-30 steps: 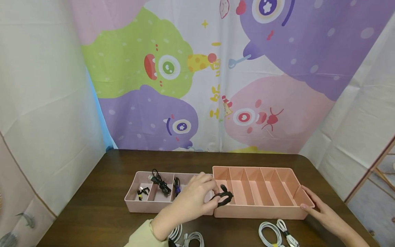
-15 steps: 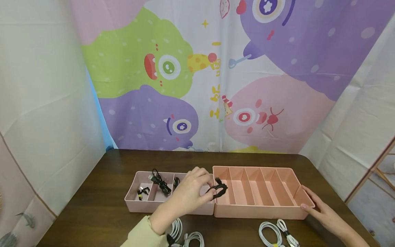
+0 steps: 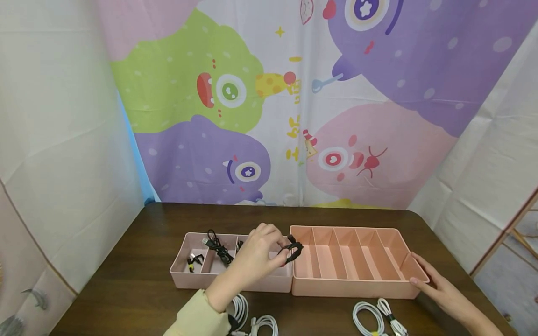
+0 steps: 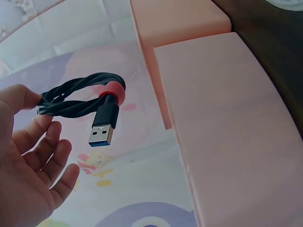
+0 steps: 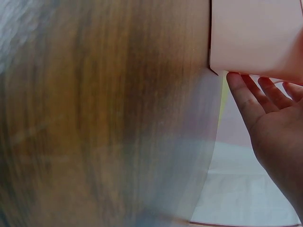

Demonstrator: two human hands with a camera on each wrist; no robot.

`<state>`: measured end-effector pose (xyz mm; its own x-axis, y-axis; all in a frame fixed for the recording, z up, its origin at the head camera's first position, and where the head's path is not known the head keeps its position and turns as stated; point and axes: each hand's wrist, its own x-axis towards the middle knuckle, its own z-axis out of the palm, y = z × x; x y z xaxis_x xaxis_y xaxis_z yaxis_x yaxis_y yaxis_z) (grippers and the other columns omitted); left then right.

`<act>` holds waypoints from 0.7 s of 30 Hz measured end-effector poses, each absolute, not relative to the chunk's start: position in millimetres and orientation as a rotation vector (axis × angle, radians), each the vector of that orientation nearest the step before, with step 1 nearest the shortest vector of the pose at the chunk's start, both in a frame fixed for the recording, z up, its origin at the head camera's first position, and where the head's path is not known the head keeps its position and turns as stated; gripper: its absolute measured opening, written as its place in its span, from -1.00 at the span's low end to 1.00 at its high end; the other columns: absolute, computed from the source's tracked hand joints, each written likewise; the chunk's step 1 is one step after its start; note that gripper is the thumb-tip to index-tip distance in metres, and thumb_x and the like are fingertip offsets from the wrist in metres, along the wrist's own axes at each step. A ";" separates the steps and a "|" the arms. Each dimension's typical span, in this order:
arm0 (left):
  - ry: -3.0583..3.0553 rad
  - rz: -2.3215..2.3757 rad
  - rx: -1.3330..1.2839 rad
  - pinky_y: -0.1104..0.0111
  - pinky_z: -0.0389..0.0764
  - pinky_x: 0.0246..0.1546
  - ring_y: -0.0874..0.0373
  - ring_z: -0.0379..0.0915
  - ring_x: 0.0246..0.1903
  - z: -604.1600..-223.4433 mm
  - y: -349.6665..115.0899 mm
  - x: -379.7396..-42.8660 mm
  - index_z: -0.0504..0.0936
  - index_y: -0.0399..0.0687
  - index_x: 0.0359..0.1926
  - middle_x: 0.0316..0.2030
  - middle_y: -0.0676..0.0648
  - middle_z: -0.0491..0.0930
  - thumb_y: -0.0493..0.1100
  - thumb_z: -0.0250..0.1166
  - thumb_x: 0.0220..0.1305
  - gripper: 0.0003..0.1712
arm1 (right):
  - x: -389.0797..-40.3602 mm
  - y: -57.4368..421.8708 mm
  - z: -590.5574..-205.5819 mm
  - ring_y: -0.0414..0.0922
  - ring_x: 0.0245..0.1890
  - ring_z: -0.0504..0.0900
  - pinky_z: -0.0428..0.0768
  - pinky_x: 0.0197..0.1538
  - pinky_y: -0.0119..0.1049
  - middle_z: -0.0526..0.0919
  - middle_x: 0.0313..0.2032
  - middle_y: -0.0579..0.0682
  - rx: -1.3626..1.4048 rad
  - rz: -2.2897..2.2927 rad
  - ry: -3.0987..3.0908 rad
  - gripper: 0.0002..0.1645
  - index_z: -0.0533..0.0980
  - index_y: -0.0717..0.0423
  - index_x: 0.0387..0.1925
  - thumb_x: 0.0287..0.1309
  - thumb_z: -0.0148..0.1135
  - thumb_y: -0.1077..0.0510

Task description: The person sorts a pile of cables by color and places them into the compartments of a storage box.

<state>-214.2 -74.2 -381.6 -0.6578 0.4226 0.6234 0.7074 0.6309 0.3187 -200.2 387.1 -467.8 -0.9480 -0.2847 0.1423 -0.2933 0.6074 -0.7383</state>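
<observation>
My left hand (image 3: 257, 255) pinches a coiled black USB cable (image 3: 296, 251) between thumb and index finger, above the seam between two organizer boxes. In the left wrist view, the cable's USB plug (image 4: 101, 135) hangs down beside a red band (image 4: 114, 91), while the other fingers stay loosely bent. The mauve box (image 3: 210, 281) on the left has black cables (image 3: 218, 248) in its compartments; my hand hides part of it. At the right end of the peach divided box (image 3: 353, 288), my right hand (image 3: 445, 295) rests its thumb and extended fingers against the corner.
Coiled white cables (image 3: 265, 322) lie on the dark wooden table (image 3: 126, 289) in front of the mauve box. Another white coil (image 3: 366, 317) and a bundled white cable (image 3: 392, 317) lie before the peach box. A cartoon-printed curtain (image 3: 286, 186) hangs behind the table.
My left hand has drawn the black cable leftward and slightly up, from over the peach box's left compartment to the seam. My right hand has stayed put.
</observation>
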 end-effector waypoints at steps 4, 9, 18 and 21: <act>-2.368 -0.774 -0.847 0.29 0.41 -0.18 0.22 0.37 -0.29 -385.9 -74.3 -217.5 0.58 0.05 -0.46 -0.39 0.16 0.51 -0.17 0.34 0.02 -0.93 | -198.8 385.9 -468.1 -0.82 0.07 -0.01 0.20 -0.05 -0.78 -0.03 0.42 0.12 0.487 1.269 -2.818 -0.23 -0.14 0.12 0.47 0.38 -0.04 0.18; -2.379 -0.799 -0.813 0.30 0.40 -0.21 0.23 0.35 -0.32 -391.9 -73.6 -222.4 0.56 0.05 -0.49 -0.41 0.16 0.51 -0.16 0.34 0.02 -0.91 | -198.2 386.0 -468.3 -0.82 0.07 -0.02 0.18 -0.04 -0.78 -0.05 0.40 -0.11 0.478 1.263 -2.823 -0.22 -0.15 0.04 0.48 0.38 -0.04 0.17; -2.464 -0.787 -0.734 0.28 0.40 -0.21 0.21 0.35 -0.30 -401.3 -68.4 -229.5 0.56 0.04 -0.51 -0.40 0.14 0.51 -0.12 0.33 0.03 -0.90 | -200.8 387.1 -468.5 -0.82 0.06 -0.02 0.18 -0.04 -0.78 -0.02 0.35 0.46 0.479 1.251 -2.828 -0.21 -0.15 0.06 0.48 0.38 -0.03 0.17; -2.474 -0.767 -0.708 0.27 0.40 -0.22 0.19 0.35 -0.31 -403.6 -67.1 -230.9 0.56 0.04 -0.51 -0.41 0.11 0.52 -0.12 0.33 0.04 -0.90 | -200.3 386.8 -468.0 -0.83 0.06 -0.03 0.17 -0.04 -0.79 -0.03 0.36 0.44 0.465 1.246 -2.835 -0.21 -0.16 -0.01 0.48 0.38 -0.03 0.16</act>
<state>-230.9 -67.1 -403.6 -0.7658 0.3354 0.5486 0.5868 0.7134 0.3830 -200.3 386.8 -468.0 -0.9558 -0.2649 0.1274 -0.2730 0.6393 -0.7189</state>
